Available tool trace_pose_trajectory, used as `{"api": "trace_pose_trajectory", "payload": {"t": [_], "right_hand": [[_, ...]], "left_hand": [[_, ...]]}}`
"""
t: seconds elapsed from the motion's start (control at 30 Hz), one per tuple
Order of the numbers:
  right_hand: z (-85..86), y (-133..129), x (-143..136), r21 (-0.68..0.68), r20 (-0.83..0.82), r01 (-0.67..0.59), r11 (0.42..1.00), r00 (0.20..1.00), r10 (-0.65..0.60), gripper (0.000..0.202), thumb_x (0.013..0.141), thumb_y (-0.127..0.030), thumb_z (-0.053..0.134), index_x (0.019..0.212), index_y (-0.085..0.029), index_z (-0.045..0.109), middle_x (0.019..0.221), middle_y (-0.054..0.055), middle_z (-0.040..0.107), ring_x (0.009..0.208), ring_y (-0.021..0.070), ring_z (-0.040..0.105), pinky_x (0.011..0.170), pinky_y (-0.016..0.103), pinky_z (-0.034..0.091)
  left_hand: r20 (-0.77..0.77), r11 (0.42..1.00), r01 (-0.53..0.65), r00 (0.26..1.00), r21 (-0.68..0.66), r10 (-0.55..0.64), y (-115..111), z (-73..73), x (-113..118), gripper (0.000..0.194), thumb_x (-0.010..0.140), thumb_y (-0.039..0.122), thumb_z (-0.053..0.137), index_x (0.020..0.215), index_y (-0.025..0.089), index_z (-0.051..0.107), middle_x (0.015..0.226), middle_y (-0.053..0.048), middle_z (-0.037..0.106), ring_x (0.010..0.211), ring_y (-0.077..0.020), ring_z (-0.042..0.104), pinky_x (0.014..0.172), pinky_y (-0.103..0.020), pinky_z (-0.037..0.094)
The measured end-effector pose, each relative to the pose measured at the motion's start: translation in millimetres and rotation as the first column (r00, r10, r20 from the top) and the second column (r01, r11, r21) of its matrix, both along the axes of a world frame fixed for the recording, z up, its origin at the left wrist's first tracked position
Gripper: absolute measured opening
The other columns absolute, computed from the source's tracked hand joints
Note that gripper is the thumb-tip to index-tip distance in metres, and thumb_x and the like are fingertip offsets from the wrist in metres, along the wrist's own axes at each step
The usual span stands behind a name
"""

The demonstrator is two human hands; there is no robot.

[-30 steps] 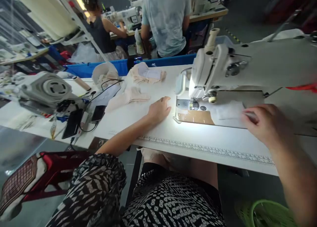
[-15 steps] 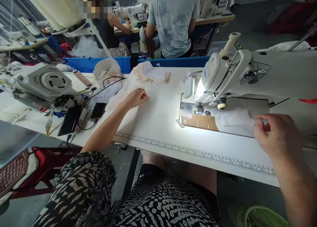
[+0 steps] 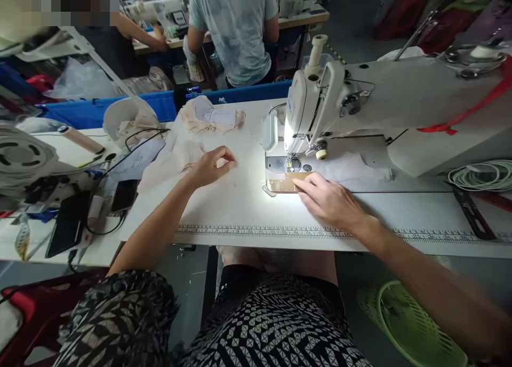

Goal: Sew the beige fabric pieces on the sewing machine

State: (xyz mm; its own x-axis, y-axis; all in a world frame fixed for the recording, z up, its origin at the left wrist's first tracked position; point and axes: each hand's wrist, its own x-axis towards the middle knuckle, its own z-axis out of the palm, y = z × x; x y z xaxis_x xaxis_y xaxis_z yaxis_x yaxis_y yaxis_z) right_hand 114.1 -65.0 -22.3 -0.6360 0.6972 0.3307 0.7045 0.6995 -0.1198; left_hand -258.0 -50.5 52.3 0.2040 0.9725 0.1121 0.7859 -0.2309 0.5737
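My right hand (image 3: 330, 200) lies palm down at the front of the sewing machine (image 3: 316, 105), its fingers stretched out over the tan plate (image 3: 282, 185) just before the needle. Behind it on the machine bed is a piece of white fabric (image 3: 348, 167), apart from the fingertips. My left hand (image 3: 208, 167) hovers over or rests on the white tabletop (image 3: 244, 207), left of the needle. Its thumb and forefinger are curved with a gap between them, and nothing shows in it. Close by its wrist spreads a sheer pale pink fabric (image 3: 172, 161).
Frilled fabric with a white marked piece (image 3: 216, 115) lies at the back. Phones (image 3: 125, 196) and cables sit at left, beside another machine (image 3: 28, 153). A ruler strip (image 3: 256, 231) runs along the front edge. A green basket (image 3: 420, 324) stands below right. Two people work beyond.
My right hand has come left from the white fabric's far end to the tan plate. My left hand's fingers have parted a little. The view has swung to the right.
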Motion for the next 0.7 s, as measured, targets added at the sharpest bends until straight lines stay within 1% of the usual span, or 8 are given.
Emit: {"api": "trace_pose_trajectory", "payload": {"t": [0.07,0.13,0.2,0.27,0.33,0.43,0.53,0.7], "right_hand": [[8.1,2,-22,-0.043,0.05,-0.048,0.998,0.997,0.05,0.045,0.112,-0.035,0.036,0.144,-0.02,0.062,0.11,0.011,0.064,0.077,0.0197,0.052,0.07,0.034,0.043],[13.8,6,-34,-0.004,0.1,-0.047,0.999,0.994,0.047,0.044,0.111,-0.036,0.035,0.136,-0.019,0.067,0.105,0.01,0.062,0.073,0.0191,0.045,0.068,0.033,0.038],[17.2,7,-38,0.048,0.135,-0.057,0.997,0.99,0.05,0.043,0.111,-0.035,0.034,0.127,-0.02,0.071,0.101,0.009,0.061,0.072,0.019,0.041,0.068,0.033,0.035],[18.9,7,-39,0.084,0.144,-0.07,0.994,0.988,0.057,0.043,0.111,-0.033,0.033,0.118,-0.02,0.073,0.098,0.009,0.061,0.074,0.0195,0.041,0.069,0.033,0.034],[19.7,4,-39,0.108,0.138,-0.072,0.991,0.989,0.057,0.043,0.112,-0.031,0.033,0.109,-0.019,0.074,0.096,0.01,0.061,0.076,0.0203,0.043,0.071,0.034,0.035],[19.7,0,-39,0.138,0.119,-0.071,0.988,0.991,0.055,0.04,0.111,-0.028,0.036,0.105,-0.018,0.074,0.094,0.01,0.061,0.078,0.0209,0.044,0.072,0.035,0.035],[19.3,-1,-39,0.158,0.093,-0.079,0.984,0.994,0.065,0.037,0.11,-0.026,0.039,0.108,-0.018,0.074,0.093,0.009,0.062,0.078,0.0212,0.044,0.071,0.035,0.034],[19.8,-2,-41,0.162,0.082,-0.082,0.983,0.994,0.07,0.035,0.109,-0.025,0.041,0.105,-0.018,0.075,0.092,0.009,0.062,0.077,0.0208,0.043,0.07,0.035,0.034]], "left_hand": [[0.059,0.995,0.059,0.997,-0.084,-0.054,3,9.2,22,0.008,0.09,0.031,0.06,0.09,0.024,0.064,0.086,-0.005,0.073,0.079,-0.0193,0.068,0.069,-0.031,0.053],[0.073,0.977,0.152,0.987,-0.15,-0.143,7,16.5,44,0.007,0.089,0.029,0.062,0.086,0.023,0.065,0.075,-0.002,0.069,0.07,-0.0163,0.065,0.067,-0.029,0.052],[0.08,0.949,0.243,0.969,-0.201,-0.232,12,19.1,64,0.007,0.086,0.025,0.064,0.08,0.022,0.066,0.068,0.0,0.067,0.065,-0.0147,0.064,0.067,-0.028,0.052],[0.125,0.917,0.321,0.946,-0.235,-0.298,19,14.7,82,0.009,0.085,0.022,0.064,0.076,0.021,0.065,0.066,0.0,0.067,0.064,-0.0142,0.065,0.067,-0.028,0.054],[0.183,0.895,0.367,0.927,-0.253,-0.329,26,3.8,96,0.01,0.086,0.024,0.064,0.076,0.021,0.065,0.069,-0.001,0.07,0.067,-0.015,0.067,0.068,-0.028,0.055],[0.185,0.902,0.341,0.936,-0.264,-0.3,36,-17.5,107,0.011,0.087,0.027,0.065,0.078,0.02,0.065,0.078,-0.002,0.074,0.075,-0.0176,0.069,0.069,-0.029,0.055],[0.091,0.928,0.262,0.965,-0.264,-0.247,43,-33.3,110,0.01,0.086,0.027,0.067,0.078,0.021,0.066,0.081,-0.001,0.075,0.078,-0.0189,0.069,0.07,-0.03,0.054],[0.052,0.935,0.232,0.973,-0.269,-0.226,45,-40.1,107,0.009,0.086,0.027,0.067,0.079,0.022,0.066,0.082,0.0,0.075,0.079,-0.0189,0.069,0.071,-0.03,0.053]]}}
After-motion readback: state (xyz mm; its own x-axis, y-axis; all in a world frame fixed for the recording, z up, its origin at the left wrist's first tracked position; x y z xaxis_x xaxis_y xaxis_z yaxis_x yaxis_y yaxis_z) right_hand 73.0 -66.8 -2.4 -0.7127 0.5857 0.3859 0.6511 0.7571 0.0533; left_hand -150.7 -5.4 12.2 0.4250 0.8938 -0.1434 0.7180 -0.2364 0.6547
